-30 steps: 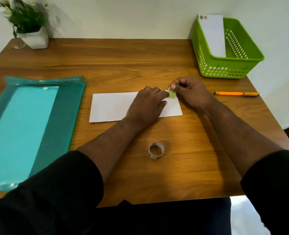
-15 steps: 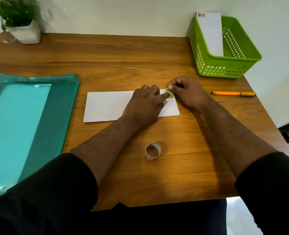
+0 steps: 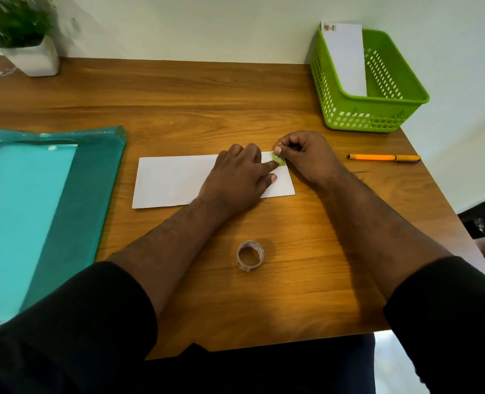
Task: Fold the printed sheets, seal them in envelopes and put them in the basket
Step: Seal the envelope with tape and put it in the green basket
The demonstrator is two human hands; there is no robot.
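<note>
A white envelope (image 3: 173, 180) lies flat in the middle of the wooden table (image 3: 178, 89). My left hand (image 3: 235, 177) rests on its right half, fingers stretched out, the index fingertip touching a small green stamp (image 3: 279, 160) at the envelope's top right corner. My right hand (image 3: 306, 157) has its fingers curled and pinches that stamp from the right. The green basket (image 3: 378, 115) stands at the back right with another white envelope (image 3: 346, 58) leaning inside it.
A teal plastic folder (image 3: 50, 209) with sheets covers the left of the table. A small tape roll (image 3: 250, 255) sits near the front middle. An orange pen (image 3: 383, 158) lies right of my hands. A potted plant (image 3: 22, 38) stands at the back left.
The stamp has come down flatter onto the envelope's corner, and my left index finger now touches it. Both hands stay at the same corner; the view shifted slightly.
</note>
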